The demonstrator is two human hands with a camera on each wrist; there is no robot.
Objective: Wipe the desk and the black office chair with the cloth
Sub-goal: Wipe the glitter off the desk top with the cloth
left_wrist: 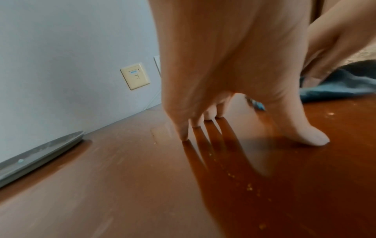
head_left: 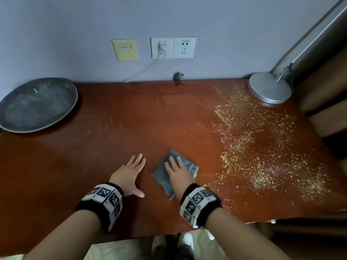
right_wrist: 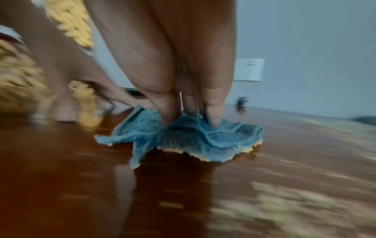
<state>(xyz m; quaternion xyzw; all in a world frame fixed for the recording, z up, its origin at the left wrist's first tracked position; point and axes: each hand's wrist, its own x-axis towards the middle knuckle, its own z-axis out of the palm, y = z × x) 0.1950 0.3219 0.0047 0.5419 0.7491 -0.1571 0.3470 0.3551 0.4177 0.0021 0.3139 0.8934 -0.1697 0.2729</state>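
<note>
A blue-grey cloth (head_left: pixel 163 175) lies near the front middle of the reddish-brown desk (head_left: pixel 112 128). My right hand (head_left: pixel 176 169) lies flat on the cloth with straight fingers pressing it down; in the right wrist view the fingertips (right_wrist: pixel 213 119) dig into the rumpled cloth (right_wrist: pixel 193 141). My left hand (head_left: pixel 131 171) rests flat on the bare desk just left of the cloth, fingers spread, and its fingertips (left_wrist: pixel 184 136) touch the wood. Gold glitter (head_left: pixel 262 147) covers the right part of the desk. The black office chair is not clearly in view.
A round dark tray (head_left: pixel 37 104) sits at the back left against the wall. A silver lamp base (head_left: pixel 270 89) stands at the back right. A loose plug (head_left: pixel 178 76) lies at the desk's back edge, below wall sockets (head_left: pixel 173 47). Brown upholstery (head_left: pixel 326 102) borders the right side.
</note>
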